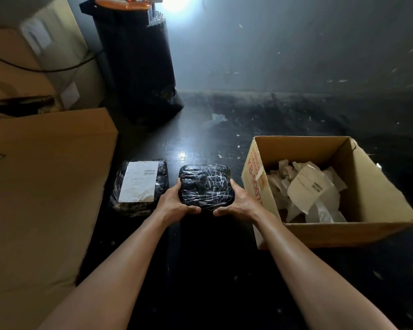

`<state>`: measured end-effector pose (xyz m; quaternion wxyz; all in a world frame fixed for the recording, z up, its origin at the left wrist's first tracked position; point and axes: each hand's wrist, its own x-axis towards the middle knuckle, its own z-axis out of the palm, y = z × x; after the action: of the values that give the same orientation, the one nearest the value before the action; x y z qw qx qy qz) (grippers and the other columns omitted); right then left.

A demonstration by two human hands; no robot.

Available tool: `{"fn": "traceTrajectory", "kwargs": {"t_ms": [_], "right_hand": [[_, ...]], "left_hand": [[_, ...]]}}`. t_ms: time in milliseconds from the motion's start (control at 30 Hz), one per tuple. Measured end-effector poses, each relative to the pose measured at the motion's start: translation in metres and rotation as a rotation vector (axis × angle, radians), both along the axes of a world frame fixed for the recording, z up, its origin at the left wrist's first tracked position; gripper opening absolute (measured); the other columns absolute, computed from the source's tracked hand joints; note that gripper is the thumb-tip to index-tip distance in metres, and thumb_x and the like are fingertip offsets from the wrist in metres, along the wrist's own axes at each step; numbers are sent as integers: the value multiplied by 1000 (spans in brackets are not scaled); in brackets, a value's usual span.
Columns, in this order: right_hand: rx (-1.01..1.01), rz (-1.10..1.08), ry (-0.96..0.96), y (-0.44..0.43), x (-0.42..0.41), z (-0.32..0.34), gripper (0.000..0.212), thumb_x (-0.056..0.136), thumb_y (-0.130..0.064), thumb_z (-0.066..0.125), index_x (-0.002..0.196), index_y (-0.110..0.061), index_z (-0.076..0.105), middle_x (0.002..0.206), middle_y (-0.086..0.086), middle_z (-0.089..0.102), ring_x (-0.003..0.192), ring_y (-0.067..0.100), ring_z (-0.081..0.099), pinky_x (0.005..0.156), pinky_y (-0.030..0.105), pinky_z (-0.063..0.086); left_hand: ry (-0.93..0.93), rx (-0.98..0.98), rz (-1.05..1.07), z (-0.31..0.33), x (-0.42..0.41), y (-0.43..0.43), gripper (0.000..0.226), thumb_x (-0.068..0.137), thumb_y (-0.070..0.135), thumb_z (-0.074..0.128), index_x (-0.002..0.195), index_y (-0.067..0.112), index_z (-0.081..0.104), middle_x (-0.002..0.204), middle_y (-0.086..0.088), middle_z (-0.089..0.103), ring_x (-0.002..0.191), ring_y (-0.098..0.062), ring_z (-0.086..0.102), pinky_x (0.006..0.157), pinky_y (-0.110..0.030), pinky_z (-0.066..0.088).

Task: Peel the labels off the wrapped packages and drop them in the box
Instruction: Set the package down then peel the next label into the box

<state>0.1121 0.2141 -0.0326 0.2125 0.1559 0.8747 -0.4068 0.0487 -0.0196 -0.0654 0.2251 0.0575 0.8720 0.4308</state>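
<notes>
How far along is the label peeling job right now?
Done: the open box already holds a heap of peeled labels. In hand: the left hand and right hand hold a wrapped package showing no label. Left: the second package beside it still carries its white label.

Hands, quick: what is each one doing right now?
Left hand: closed on the left side of the unlabelled package.
Right hand: closed on its right side.

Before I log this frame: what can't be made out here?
Head view only:
- Held package: underside hidden, so a label there can't be ruled out.
- Label on the left package: print too small.
- Open box: bottom buried under peeled labels.
- Left hand, right hand: fingers hidden beneath.
</notes>
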Motion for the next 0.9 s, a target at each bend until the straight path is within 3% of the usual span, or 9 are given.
{"fn": "traceTrajectory", "kwargs": {"t_ms": [200, 300, 433, 567, 767, 900], "right_hand": [[-28, 19, 17, -11, 51, -10, 135, 64, -47, 92, 162, -24, 2, 166, 8, 24, 150, 27, 27, 120, 35, 24], [-49, 19, 11, -16, 75, -19, 135, 64, -46, 93, 161, -27, 2, 165, 10, 27, 150, 27, 29, 120, 36, 26], [-38, 24, 8, -22, 102, -33, 134, 63, -47, 93, 161, -29, 5, 162, 9, 34, 147, 25, 34, 118, 33, 31], [-43, 27, -65, -29, 123, -47, 133, 63, -48, 93, 161, -29, 5, 160, 8, 37, 145, 22, 38, 115, 30, 35], [8, 24, -73, -39, 143, -63, 131, 66, -43, 93, 162, -25, 6, 160, 9, 37, 146, 23, 36, 115, 31, 33], [42, 32, -66, -37, 144, -63, 127, 66, -42, 92, 161, -24, 10, 155, 11, 44, 141, 25, 43, 112, 31, 36]], "left_hand": [[-13, 25, 42, -4, 56, -12, 137, 52, 37, 100, 161, 20, 18, 153, 0, 48, 139, -14, 46, 115, -21, 31], [-51, 33, 57, -11, 84, -18, 139, 53, 37, 100, 161, 19, 15, 153, 0, 48, 138, -15, 46, 115, -23, 33], [-91, 2, 82, -25, 111, -26, 151, 39, 55, 97, 161, 20, 14, 152, 0, 49, 137, -15, 48, 116, -28, 37], [-173, -25, 78, -34, 130, -28, 141, 52, 40, 100, 161, 21, 11, 156, -2, 44, 142, -19, 43, 116, -26, 33], [-163, -59, 79, -49, 153, -30, 134, 57, 21, 99, 161, 21, 14, 149, 0, 52, 134, -14, 50, 104, -15, 33], [-143, -41, 48, -46, 151, -33, 126, 56, 17, 99, 159, 23, 26, 130, 12, 57, 124, -8, 53, 97, -11, 35]]}}
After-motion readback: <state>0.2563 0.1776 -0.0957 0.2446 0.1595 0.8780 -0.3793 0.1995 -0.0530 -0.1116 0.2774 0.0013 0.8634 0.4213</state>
